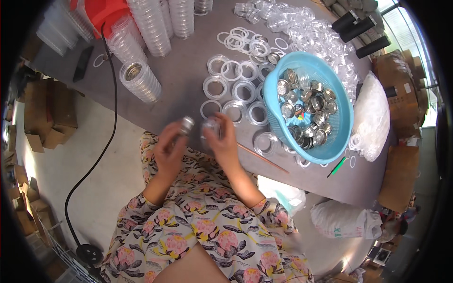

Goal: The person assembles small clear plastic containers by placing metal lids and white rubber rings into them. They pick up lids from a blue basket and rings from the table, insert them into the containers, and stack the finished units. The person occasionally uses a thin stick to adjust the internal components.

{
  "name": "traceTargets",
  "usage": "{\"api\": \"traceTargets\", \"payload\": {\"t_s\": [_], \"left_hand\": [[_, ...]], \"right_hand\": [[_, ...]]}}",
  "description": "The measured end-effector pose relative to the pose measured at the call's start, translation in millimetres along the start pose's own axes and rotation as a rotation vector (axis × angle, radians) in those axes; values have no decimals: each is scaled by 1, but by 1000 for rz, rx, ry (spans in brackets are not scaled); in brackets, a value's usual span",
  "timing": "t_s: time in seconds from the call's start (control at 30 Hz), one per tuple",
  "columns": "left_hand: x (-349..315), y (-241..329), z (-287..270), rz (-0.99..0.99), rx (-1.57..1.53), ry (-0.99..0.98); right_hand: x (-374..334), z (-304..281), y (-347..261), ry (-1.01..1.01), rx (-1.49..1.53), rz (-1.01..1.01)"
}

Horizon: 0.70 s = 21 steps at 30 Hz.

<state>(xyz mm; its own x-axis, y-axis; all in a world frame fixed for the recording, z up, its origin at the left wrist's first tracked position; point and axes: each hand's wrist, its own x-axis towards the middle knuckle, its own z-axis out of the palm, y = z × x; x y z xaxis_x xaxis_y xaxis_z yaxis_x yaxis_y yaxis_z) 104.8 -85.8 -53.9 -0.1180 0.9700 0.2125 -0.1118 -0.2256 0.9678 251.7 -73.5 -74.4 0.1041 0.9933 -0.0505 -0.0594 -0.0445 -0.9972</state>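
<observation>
My left hand [167, 152] pinches a small silver metal cap [188, 123] at its fingertips, over the near edge of the table. Beside it, my right hand [225, 145] is closed on a round clear plastic piece [210, 128], blurred by motion. The two pieces are apart. Just beyond my right hand lie several clear round plastic rings [234, 112] on the grey table [181, 80]. To the right stands a light blue plastic basket [348, 125], with several silver metal caps [322, 137] inside.
Tall stacks of clear plastic cups [147, 28] and a red container [106, 12] stand at the far left. A black cable [114, 94] runs off the table. Clear plastic pieces [325, 52] pile up behind the basket. A green-handled tool [338, 166] lies near the right edge.
</observation>
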Motion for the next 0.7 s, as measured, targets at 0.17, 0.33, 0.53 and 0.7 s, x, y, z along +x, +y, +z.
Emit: {"api": "traceTargets", "payload": {"t_s": [0.17,0.33,0.53,0.7], "left_hand": [[27,-13,-22,236,434,22],[42,-5,-25,489,982,-251],[52,-3,-23,460,1184,-543],[61,-9,-28,438,1222,-624]], "right_hand": [[35,28,-10,-80,-824,-574],[28,19,-8,-89,-564,-557],[-5,-2,14,15,-503,-543],[-9,-1,20,33,-589,-641]]}}
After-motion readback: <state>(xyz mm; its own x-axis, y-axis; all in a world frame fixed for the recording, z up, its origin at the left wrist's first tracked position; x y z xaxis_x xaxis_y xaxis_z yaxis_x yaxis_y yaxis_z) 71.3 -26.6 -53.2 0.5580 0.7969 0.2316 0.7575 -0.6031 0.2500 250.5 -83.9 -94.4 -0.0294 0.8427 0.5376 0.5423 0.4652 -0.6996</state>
